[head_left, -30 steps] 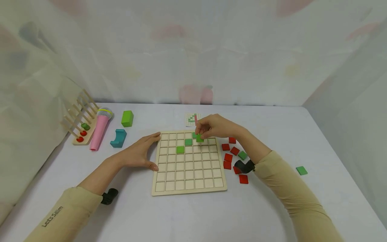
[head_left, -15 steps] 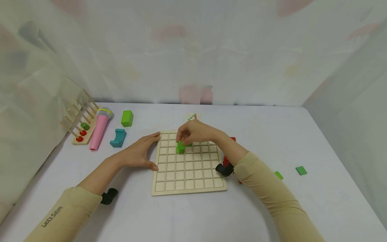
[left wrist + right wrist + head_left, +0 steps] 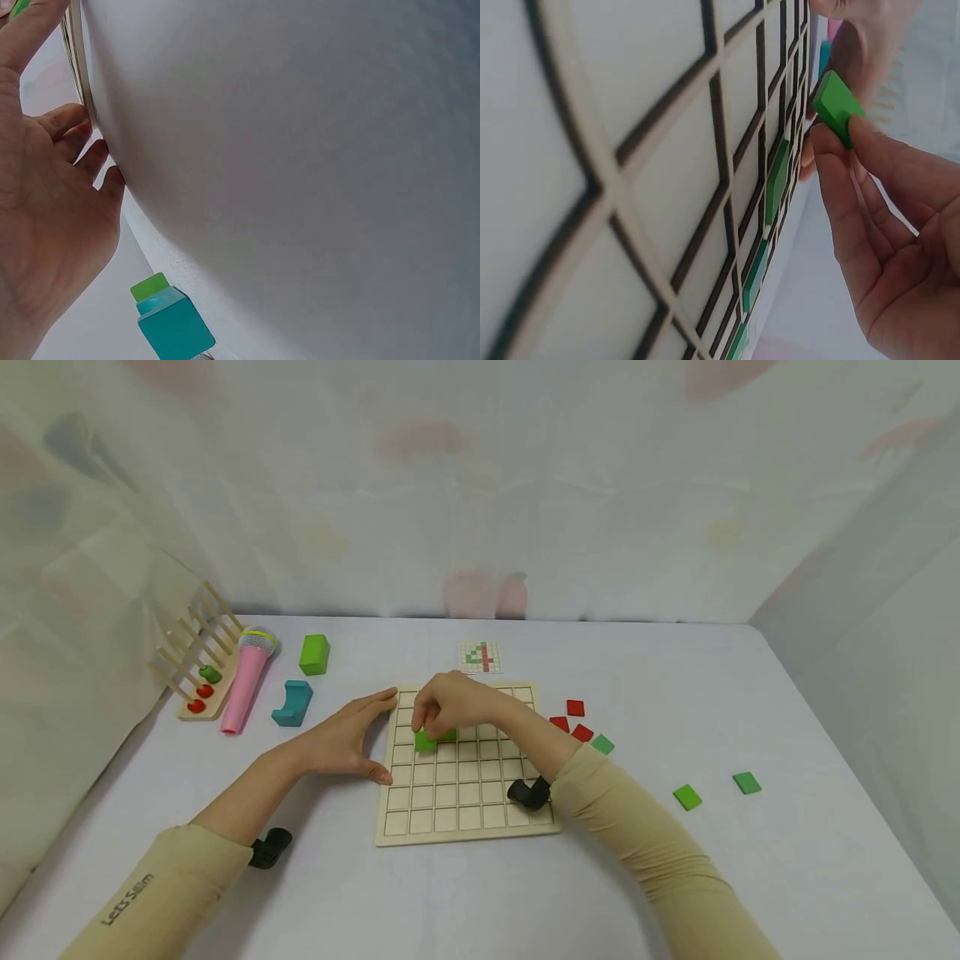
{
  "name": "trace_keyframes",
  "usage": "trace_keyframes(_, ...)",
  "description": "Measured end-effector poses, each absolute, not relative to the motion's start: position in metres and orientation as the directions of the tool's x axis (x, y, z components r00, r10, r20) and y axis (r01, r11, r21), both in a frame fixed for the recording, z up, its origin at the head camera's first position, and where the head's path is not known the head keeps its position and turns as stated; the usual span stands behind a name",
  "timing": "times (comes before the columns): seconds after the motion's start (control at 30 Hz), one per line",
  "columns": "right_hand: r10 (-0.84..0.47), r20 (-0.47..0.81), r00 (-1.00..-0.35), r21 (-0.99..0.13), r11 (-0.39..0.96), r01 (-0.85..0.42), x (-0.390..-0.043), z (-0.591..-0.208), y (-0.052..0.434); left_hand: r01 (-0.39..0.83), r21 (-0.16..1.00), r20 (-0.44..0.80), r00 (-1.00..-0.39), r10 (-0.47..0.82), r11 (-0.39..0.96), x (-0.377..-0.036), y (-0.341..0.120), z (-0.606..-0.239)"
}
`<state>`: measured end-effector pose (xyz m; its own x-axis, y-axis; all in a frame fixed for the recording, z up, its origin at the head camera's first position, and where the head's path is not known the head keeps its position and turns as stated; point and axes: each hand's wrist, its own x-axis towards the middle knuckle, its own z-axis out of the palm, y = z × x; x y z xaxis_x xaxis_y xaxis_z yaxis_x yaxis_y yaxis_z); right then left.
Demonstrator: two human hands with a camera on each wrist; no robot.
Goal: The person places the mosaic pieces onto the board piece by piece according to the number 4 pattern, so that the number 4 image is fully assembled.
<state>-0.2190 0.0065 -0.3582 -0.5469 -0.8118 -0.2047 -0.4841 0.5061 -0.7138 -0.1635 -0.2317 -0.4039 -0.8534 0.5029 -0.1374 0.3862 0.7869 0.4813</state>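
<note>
The wooden grid board (image 3: 457,797) lies flat on the table in the head view. My left hand (image 3: 337,743) rests along its left edge, fingers and thumb spread; the left wrist view shows the fingertips at the board's side. My right hand (image 3: 461,700) is over the board's upper left part and pinches a light green square tile (image 3: 838,105) between thumb and fingers. In the right wrist view this tile is tilted and apart from the board. A green tile (image 3: 778,182) and other green tiles sit in cells behind it. My right hand hides part of the top rows.
A small pattern card (image 3: 480,657) lies behind the board. Red tiles (image 3: 575,708) and green tiles (image 3: 687,797) lie to the right, partly under the right forearm. At left are a teal block (image 3: 292,703), a green block (image 3: 314,654), a pink microphone (image 3: 247,685) and a peg rack (image 3: 213,681).
My right hand has moved left and nearer across the board, carrying the green tile. The card and a light green tile at right have come out from behind the arm. The left hand stays put.
</note>
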Motion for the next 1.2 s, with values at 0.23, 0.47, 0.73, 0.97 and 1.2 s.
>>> trace_keyframes(0.23, -0.78, -0.246, -0.575, -0.694, 0.556, -0.457, -0.211, -0.358, -0.002, 0.391, 0.482, -0.137, -0.85, 0.508, 0.784, -0.164, -0.232, -0.404)
trace_keyframes(0.47, -0.754, -0.25, -0.608, -0.628, 0.604, -0.49, -0.207, -0.36, -0.006, 0.391, 0.484, -0.133, -0.851, 0.508, 0.783, -0.164, -0.231, -0.404)
trace_keyframes(0.73, -0.745, -0.25, -0.618, -0.577, 0.627, -0.522, -0.204, -0.36, -0.005, 0.395, 0.485, -0.13, -0.85, 0.511, 0.78, -0.164, -0.232, -0.405)
trace_keyframes(0.97, -0.754, -0.228, -0.616, -0.564, 0.618, -0.548, -0.203, -0.36, -0.004, 0.389, 0.491, -0.135, -0.85, 0.509, 0.779, -0.164, -0.232, -0.404)
trace_keyframes(1.2, -0.758, -0.223, -0.613, -0.544, 0.618, -0.567, -0.202, -0.36, -0.005, 0.388, 0.494, -0.136, -0.849, 0.51, 0.778, -0.163, -0.232, -0.403)
